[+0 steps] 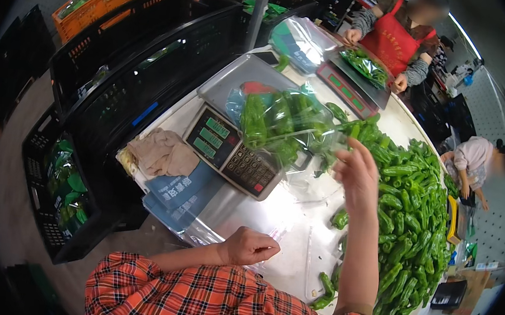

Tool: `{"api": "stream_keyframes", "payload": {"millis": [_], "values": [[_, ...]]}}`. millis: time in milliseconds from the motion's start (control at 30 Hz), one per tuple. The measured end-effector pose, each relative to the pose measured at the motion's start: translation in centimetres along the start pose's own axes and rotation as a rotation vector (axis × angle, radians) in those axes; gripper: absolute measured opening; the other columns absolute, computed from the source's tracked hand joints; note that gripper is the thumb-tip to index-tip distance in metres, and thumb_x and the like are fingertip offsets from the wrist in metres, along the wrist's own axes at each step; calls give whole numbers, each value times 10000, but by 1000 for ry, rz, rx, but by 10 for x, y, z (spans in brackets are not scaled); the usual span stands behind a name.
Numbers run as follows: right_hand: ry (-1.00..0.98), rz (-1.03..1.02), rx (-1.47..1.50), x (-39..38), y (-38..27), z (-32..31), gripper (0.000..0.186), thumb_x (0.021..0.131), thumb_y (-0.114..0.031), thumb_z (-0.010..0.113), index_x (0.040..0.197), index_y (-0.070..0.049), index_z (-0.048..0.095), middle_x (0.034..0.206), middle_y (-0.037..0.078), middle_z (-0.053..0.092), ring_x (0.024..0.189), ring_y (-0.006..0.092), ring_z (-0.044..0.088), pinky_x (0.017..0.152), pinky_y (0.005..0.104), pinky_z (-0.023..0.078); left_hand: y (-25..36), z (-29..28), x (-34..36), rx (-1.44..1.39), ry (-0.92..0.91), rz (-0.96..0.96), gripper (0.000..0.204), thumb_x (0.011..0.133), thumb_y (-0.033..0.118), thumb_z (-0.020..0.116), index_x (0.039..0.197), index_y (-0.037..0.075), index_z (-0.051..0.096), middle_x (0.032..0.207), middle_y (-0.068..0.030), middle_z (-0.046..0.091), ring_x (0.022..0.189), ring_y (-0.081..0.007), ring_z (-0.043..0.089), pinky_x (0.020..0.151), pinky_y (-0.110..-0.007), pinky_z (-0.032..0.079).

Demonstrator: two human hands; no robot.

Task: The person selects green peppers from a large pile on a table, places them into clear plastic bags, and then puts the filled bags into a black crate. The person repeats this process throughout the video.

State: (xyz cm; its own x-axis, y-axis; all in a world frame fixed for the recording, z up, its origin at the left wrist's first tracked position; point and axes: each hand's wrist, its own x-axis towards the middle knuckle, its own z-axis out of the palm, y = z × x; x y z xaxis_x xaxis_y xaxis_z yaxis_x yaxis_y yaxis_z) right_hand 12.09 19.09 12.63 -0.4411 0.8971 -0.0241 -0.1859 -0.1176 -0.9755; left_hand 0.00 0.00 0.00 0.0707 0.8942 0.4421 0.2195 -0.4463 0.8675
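Note:
A clear plastic bag of green peppers (281,116) lies on the pan of a digital scale (226,149). Close to the bag's right end is my right hand (357,176), its fingers bent but apart, with nothing visible held in them. My left hand (250,247) is closed in a loose fist over the near part of the white table (292,246), and nothing shows sticking out of it. Beside it lies a stack of clear and blue plastic bags (182,196). A large heap of loose green peppers (407,221) covers the table's right side.
A crumpled beige cloth (163,154) lies left of the scale. Black crates (145,74) stand along the left, an orange crate (109,1) behind them. Across the table, a person in a red apron (391,40) handles a bagged portion on a second scale (350,91). Another person (474,160) bends over at right.

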Motion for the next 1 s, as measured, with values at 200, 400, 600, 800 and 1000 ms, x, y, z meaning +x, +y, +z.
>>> {"api": "stream_keyframes", "payload": {"millis": [200, 400, 600, 800, 1000], "values": [[346, -104, -273, -36, 11, -54, 293, 870, -169, 547, 1122, -24, 506, 832, 34, 610, 690, 90, 548, 567, 212, 420, 27, -26, 22, 103, 131, 193, 48, 712, 36, 615, 737, 73, 600, 551, -36, 541, 457, -176, 524, 433, -279, 402], [322, -450, -934, -31, 24, -36, 582, 713, -82, 670, 1243, -55, 431, 1223, 112, 464, 1137, 238, 423, 959, 360, 319, 49, -14, 67, 432, 463, 451, 322, 628, 50, 669, 940, 89, 594, 915, -48, 569, 839, -226, 532, 692, -326, 423], [307, -679, -1320, 4, 45, -14, 802, 627, -155, 749, 1318, -113, 343, 1366, 149, 296, 1259, 345, 275, 1015, 440, 225, 27, 2, 114, 823, 496, 269, 707, 666, 207, 682, 1287, 157, 345, 1342, -173, 295, 1227, -404, 275, 953, -551, 223], [437, -448, -1477, 21, 53, -50, 737, 685, -166, 713, 1317, -93, 341, 1337, 145, 344, 1241, 309, 313, 997, 432, 243, 0, -30, 99, 968, 462, -24, 873, 644, 129, 700, 1366, 102, 210, 1291, -219, 297, 1174, -377, 333, 937, -501, 283], [366, -608, -1419, 28, 61, -46, 587, 686, -167, 705, 1206, -76, 448, 1241, 145, 438, 1170, 309, 387, 952, 410, 296, 9, -35, 97, 588, 512, -147, 860, 667, 134, 716, 1350, 8, 210, 752, -32, 522, 598, -146, 518, 579, -310, 433]]}}
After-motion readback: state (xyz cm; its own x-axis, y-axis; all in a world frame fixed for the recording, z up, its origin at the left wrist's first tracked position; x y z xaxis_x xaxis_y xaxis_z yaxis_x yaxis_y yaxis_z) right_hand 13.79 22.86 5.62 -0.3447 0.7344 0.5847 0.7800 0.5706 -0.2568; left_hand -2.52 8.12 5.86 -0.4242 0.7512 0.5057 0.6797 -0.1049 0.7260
